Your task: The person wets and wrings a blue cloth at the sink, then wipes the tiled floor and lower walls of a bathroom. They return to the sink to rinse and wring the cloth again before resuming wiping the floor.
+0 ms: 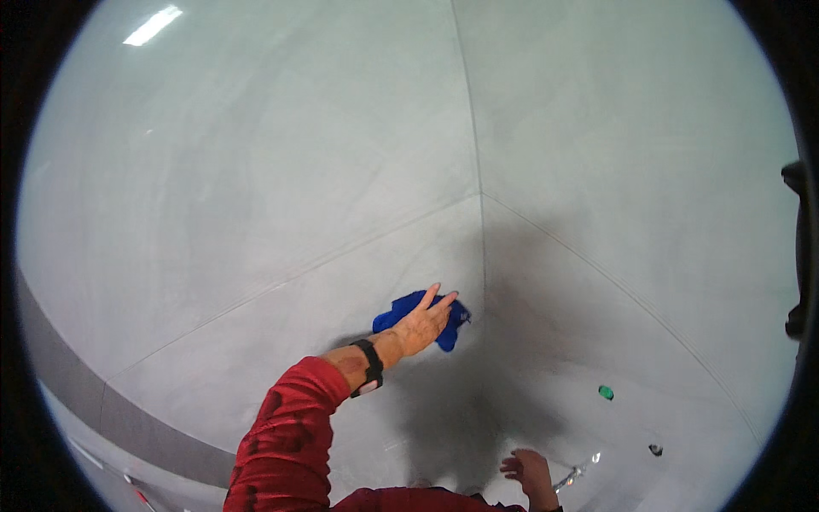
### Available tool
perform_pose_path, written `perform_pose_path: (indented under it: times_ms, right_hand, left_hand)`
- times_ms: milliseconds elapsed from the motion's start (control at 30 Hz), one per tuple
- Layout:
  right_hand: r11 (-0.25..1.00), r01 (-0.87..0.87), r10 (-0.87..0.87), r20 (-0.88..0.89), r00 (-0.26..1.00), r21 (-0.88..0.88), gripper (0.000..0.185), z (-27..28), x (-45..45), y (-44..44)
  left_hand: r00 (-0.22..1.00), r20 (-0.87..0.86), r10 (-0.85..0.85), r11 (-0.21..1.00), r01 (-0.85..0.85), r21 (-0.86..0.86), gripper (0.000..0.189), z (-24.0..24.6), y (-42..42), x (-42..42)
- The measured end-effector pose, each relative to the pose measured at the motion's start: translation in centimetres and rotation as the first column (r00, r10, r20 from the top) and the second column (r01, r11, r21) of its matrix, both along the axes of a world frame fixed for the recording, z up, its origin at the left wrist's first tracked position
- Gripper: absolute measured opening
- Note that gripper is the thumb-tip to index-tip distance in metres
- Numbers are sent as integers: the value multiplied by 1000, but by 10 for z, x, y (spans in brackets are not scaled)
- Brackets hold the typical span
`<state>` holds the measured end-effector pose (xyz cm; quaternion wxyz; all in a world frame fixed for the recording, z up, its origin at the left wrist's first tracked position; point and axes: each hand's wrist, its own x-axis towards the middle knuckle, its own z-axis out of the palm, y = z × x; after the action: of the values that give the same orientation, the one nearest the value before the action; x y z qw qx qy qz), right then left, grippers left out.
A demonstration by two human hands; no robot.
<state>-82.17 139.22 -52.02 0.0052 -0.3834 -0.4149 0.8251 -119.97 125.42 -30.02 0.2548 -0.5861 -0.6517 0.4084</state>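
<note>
A blue cloth (402,308) lies bunched against a smooth pale grey surface, just left of a vertical seam. My left hand (419,329) presses flat on it, with two fingers stretched out past the folds. The cloth's right end shows a small darker patch, perhaps a tag. Lower down, near my body, my right hand (530,472) hangs with its fingers slightly curled and apart, and I see nothing in it. Close beside that hand is a shiny metal fitting (571,477), too blurred to name.
Thin seams (481,193) meet above the cloth. A small green round piece (606,392) and a dark round spot (655,450) sit at lower right. A dark grey band (147,416) curves along the lower left. A black object (795,249) stands at the right rim.
</note>
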Motion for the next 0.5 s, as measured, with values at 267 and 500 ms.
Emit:
perform_pose_path:
  times_ms: [267, 500]
  right_hand:
    - [981, -185, 182, 57, 982, 53, 41, -32, -21, 2]
    - [950, -275, 273, 39, 961, 148, 38, -8, -39, -1]
  left_hand:
    - [958, -239, 160, 591, 101, 801, 63, 271, -109, -10]
    - [927, -335, 167, 281, 281, 918, 79, 327, -113, 12]
